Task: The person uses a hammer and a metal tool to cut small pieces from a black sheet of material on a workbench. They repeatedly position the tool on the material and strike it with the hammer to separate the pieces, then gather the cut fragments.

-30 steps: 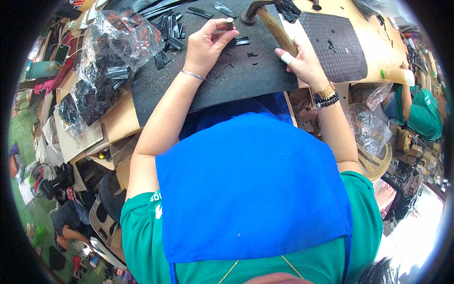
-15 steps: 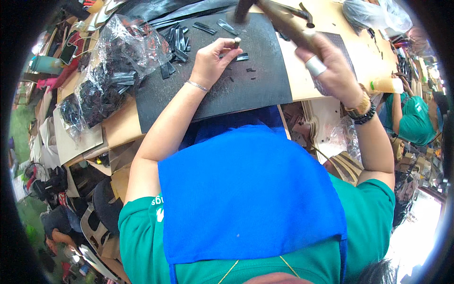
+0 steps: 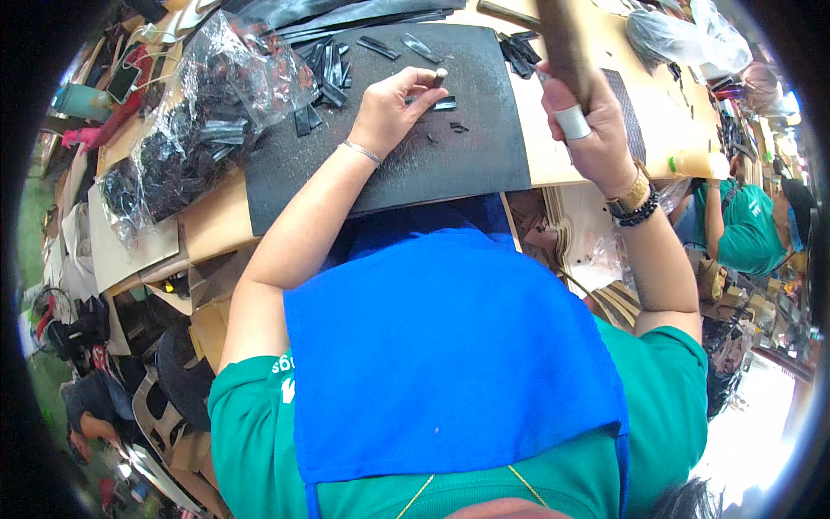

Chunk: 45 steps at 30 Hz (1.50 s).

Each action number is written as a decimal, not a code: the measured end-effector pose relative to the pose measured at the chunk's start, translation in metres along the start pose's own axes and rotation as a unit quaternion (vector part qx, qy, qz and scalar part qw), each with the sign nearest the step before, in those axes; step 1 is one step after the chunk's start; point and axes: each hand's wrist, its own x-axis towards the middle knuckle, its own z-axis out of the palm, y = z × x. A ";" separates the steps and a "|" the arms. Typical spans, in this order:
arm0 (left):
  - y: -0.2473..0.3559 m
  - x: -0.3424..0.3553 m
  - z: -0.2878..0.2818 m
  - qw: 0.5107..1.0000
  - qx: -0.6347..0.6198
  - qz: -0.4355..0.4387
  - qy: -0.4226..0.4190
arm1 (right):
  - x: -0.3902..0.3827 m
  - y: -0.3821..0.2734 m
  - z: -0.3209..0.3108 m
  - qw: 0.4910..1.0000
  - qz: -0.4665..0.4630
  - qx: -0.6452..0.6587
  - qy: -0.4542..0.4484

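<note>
My left hand [image 3: 389, 111] is closed in a pinch around a short metal punch [image 3: 440, 79], held upright with its bright top showing. Below it, a black strip [image 3: 444, 103] lies on the dark mat [image 3: 480, 156]; the fingers hide where the punch's lower end rests. My right hand [image 3: 596, 134], with a silver band round a finger, grips the wooden handle of a hammer [image 3: 566, 39] raised to the right of the mat. The hammer's head is beyond the upper edge of the picture.
Loose black strips [image 3: 331, 73] lie on the mat's far left, beside a clear plastic bag [image 3: 203, 112] of dark pieces. More dark scraps [image 3: 520, 54] and a wooden tool handle [image 3: 508, 16] are at the back. A white plastic bag [image 3: 683, 39] sits far right; a co-worker [image 3: 750, 227] is beyond.
My right hand has lifted the hammer, so its head has left the picture and the handle now points more upright. The left hand keeps its hold on the punch. The view has shifted slightly.
</note>
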 end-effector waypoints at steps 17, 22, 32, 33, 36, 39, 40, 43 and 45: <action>-0.001 -0.004 -0.010 0.991 -0.073 -0.111 -0.015 | 0.044 0.121 0.063 0.986 0.031 -0.158 -0.044; -0.009 0.011 -0.044 0.929 -0.310 -0.141 0.142 | 0.042 0.114 0.061 0.988 0.111 -0.094 -0.057; 0.011 -0.006 0.014 0.962 -0.218 -0.160 0.041 | 0.042 0.082 0.075 0.981 0.180 0.066 -0.044; 0.008 -0.009 0.014 0.952 -0.237 -0.194 0.027 | 0.042 0.085 0.072 0.981 0.175 0.069 -0.041; 0.004 0.005 -0.001 0.938 -0.258 -0.218 0.074 | 0.041 0.100 0.056 0.986 0.164 0.021 -0.022; -0.027 0.027 -0.033 0.921 -0.340 -0.152 0.114 | 0.041 0.123 0.042 0.990 0.125 -0.070 0.001; -0.037 0.035 -0.047 0.959 -0.220 -0.162 0.075 | 0.039 0.120 0.040 0.989 0.119 -0.090 0.004; -0.040 0.055 -0.055 0.980 0.196 0.018 0.002 | 0.030 0.106 0.037 0.985 0.139 -0.103 -0.025; -0.044 0.059 -0.059 0.925 0.369 0.051 -0.075 | 0.026 0.103 0.038 0.983 0.140 -0.109 -0.038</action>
